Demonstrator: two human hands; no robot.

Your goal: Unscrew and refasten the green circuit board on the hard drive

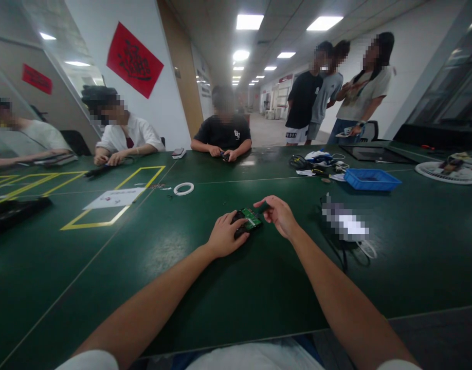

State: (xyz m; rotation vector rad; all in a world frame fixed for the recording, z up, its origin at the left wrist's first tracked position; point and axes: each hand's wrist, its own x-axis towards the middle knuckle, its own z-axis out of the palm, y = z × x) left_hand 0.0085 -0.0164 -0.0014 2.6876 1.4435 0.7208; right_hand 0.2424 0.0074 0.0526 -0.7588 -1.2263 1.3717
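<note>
A small device with a green circuit board [252, 219] lies on the dark green table [220, 288] in front of me. My left hand [226, 235] grips its left side, with fingers over the top and the thumb at the near edge. Just right of the board, my right hand [278, 216] is raised a little, its fingers closed around a small dark greenish object [264, 207] that points towards the board. What that object is, I cannot make out.
A blue tray [372, 180], a cable bundle [316, 159] and a phone-like device [349, 226] with cables sit to the right. Left stand a white ring [184, 189] and taped paper [114, 198]. People sit across the table; others stand behind.
</note>
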